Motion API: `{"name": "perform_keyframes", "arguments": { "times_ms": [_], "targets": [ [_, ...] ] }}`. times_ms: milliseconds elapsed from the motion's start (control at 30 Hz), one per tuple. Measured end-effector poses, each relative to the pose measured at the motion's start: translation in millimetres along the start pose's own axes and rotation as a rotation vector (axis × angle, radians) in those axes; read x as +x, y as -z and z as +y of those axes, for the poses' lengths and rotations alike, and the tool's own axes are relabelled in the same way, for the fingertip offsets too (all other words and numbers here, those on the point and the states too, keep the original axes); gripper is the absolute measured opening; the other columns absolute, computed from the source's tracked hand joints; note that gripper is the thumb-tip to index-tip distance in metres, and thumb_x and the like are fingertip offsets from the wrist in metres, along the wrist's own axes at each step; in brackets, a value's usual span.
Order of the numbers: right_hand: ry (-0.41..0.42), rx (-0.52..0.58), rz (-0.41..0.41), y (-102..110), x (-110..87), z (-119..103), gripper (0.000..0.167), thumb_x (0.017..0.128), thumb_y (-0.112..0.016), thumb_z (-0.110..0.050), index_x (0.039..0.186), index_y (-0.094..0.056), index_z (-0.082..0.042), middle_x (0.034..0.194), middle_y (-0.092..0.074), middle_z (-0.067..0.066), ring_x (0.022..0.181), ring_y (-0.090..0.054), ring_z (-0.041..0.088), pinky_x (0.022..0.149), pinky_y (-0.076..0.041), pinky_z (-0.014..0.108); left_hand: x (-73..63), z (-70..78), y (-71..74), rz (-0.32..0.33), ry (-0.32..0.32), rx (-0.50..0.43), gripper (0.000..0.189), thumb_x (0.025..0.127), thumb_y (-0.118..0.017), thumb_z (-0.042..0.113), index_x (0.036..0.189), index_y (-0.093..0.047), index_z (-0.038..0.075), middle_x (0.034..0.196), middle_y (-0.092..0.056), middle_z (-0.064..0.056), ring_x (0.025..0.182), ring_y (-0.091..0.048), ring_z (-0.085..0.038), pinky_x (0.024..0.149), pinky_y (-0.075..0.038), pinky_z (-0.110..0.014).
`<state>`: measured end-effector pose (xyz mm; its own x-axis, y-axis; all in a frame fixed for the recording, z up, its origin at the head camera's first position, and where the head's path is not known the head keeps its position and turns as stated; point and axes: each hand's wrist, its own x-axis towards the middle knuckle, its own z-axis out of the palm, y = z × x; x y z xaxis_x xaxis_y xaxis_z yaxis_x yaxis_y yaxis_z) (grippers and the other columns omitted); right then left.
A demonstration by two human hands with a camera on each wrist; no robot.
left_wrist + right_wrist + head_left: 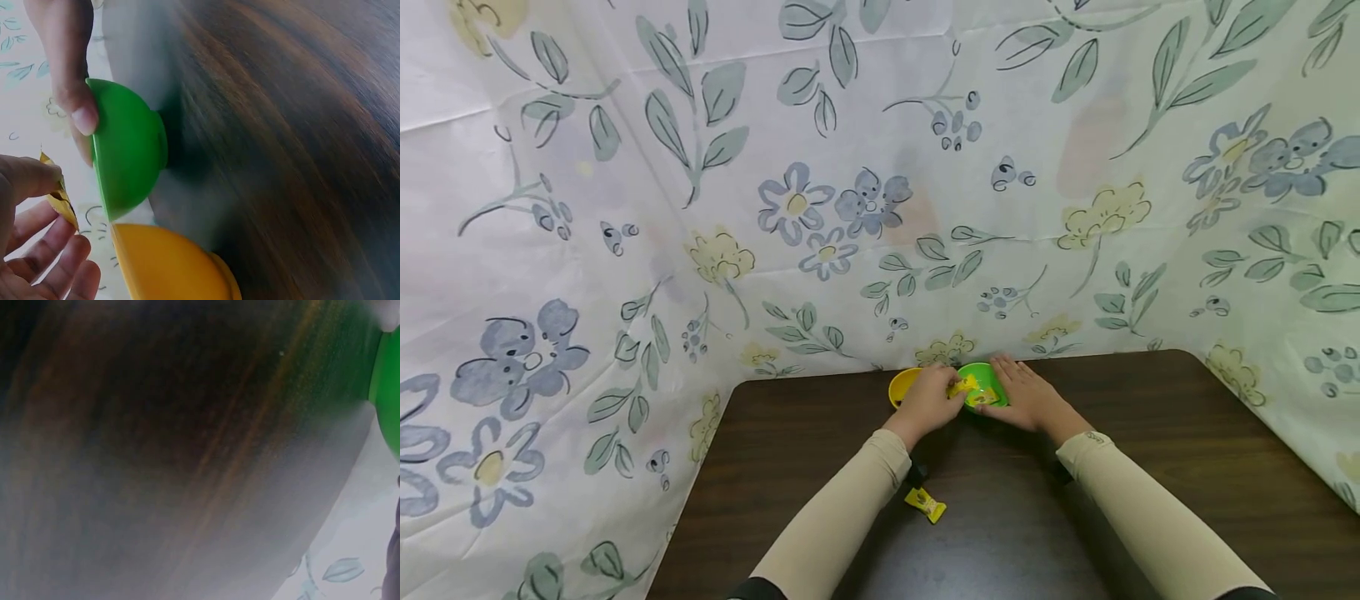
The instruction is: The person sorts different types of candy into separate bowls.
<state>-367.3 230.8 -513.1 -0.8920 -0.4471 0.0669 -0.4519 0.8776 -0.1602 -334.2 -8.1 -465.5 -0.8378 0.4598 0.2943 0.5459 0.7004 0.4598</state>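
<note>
My left hand (931, 402) pinches a small yellow-wrapped candy (59, 197) between thumb and fingers, at the left rim of a green bowl (976, 367). Similar yellow wrapped candies (982, 395) lie inside that bowl. From the right side my right hand (1033, 396) holds the green bowl, its thumb against the wall near the rim in the left wrist view. A yellow-orange bowl (172, 262) stands beside the green one on the left, partly hidden by my left hand in the head view; its inside is mostly out of sight.
One yellow wrapped candy (926, 504) lies on the dark wooden table (1000, 517), close to my left forearm. Behind the bowls, a floral cloth (865, 292) hangs along the table's far edge.
</note>
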Motion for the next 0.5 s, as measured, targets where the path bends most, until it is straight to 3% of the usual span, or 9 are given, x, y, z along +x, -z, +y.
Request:
{"name": "perform_keyframes", "arguments": {
  "times_ms": [133,300,500],
  "targets": [
    [-0.003,0.016,0.015,3.3,0.5,-0.3,0.102,0.101,-0.053,-0.067,0.165,-0.025,0.008,0.173,-0.027,0.027,0.162,-0.024,0.044,0.132,-0.019,0.060,8.5,2.0,-3.9,-0.006,0.004,-0.014,0.030,0.102,-0.070,0.024,0.124,-0.075,0.004,0.115,-0.069,-0.009,0.097,-0.063,-0.018,0.090,-0.057,-0.028],
    [0.017,0.037,0.012,2.3,3.2,-3.1,0.103,0.101,-0.052,-0.068,0.165,-0.023,0.008,0.173,-0.025,0.027,0.162,-0.023,0.044,0.132,-0.019,0.060,11.1,-4.4,-7.1,-0.026,0.057,-0.082,0.039,0.103,-0.069,0.025,0.132,-0.071,-0.001,0.126,-0.069,-0.016,0.113,-0.066,-0.027,0.102,-0.057,-0.035],
    [0.000,0.023,0.015,-1.4,1.6,-2.6,0.103,0.100,-0.052,-0.068,0.165,-0.024,0.007,0.173,-0.026,0.027,0.162,-0.023,0.044,0.132,-0.019,0.060,4.4,-11.2,-6.8,-0.037,0.040,-0.097,0.039,0.102,-0.071,0.024,0.132,-0.071,-0.001,0.122,-0.069,-0.016,0.110,-0.066,-0.028,0.098,-0.058,-0.037]
  ]
}}
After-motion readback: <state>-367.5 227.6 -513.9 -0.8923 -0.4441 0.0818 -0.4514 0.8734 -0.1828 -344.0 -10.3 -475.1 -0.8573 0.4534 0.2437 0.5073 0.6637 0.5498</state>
